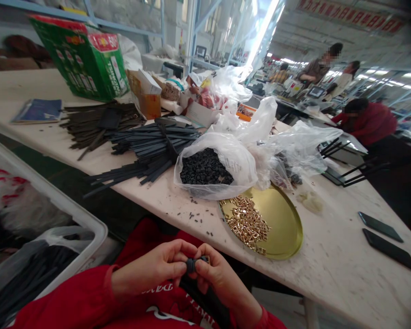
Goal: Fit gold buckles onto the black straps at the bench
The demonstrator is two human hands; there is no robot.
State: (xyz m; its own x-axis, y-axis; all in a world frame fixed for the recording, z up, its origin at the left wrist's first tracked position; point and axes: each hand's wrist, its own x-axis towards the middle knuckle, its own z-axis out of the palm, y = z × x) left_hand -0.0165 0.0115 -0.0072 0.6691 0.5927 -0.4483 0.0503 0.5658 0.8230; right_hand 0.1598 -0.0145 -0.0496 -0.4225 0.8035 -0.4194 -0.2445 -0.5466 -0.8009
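Note:
Over my lap, below the table edge, my left hand (155,267) and my right hand (214,274) meet fingertip to fingertip. Both pinch a small black strap piece (192,264) with a bit of gold metal at its end. A round gold tray (281,219) on the table just ahead holds a heap of small gold metal clips (246,221). Beside it an open plastic bag (222,160) is full of small black pieces (203,169). Piles of black straps (147,146) lie further left.
A white plastic bin (71,214) with bagged black straps stands at my left. Two dark phones (383,233) lie on the table's right side. A green carton (82,57), small boxes and crumpled bags crowd the back. Other people work at benches far right.

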